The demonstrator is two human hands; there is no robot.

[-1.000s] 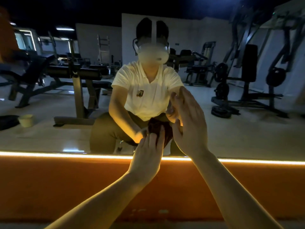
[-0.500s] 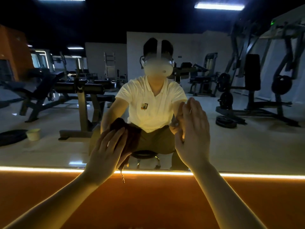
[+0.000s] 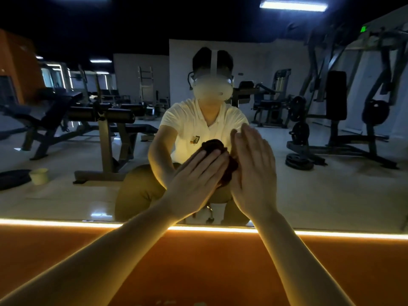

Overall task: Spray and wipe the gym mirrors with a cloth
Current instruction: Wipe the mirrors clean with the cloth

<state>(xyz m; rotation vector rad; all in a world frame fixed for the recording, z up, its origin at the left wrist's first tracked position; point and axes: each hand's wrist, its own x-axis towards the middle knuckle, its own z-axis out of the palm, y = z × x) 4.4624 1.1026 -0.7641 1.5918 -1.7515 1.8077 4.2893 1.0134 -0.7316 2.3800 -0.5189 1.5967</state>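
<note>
The gym mirror (image 3: pixel 331 191) fills the wall ahead and reflects me, seated, and the gym behind. My left hand (image 3: pixel 196 180) lies flat with straight fingers on a dark red cloth (image 3: pixel 215 145), pressing it against the glass. Most of the cloth is hidden under that hand. My right hand (image 3: pixel 254 173) is flat on the mirror just right of the cloth, fingers straight and pointing up. No spray bottle is in view.
A glowing light strip (image 3: pixel 66 223) runs along the mirror's bottom edge above an orange wall panel (image 3: pixel 198 268). The reflection shows weight benches (image 3: pixel 99 115) at left, a small pale cup (image 3: pixel 39 176) on the floor, and plate-loaded machines (image 3: pixel 335 120) at right.
My left hand has slid the cloth from lower left up and to the right, until it lies beside my right hand. The view has tilted up slightly. The right hand stays on the glass.
</note>
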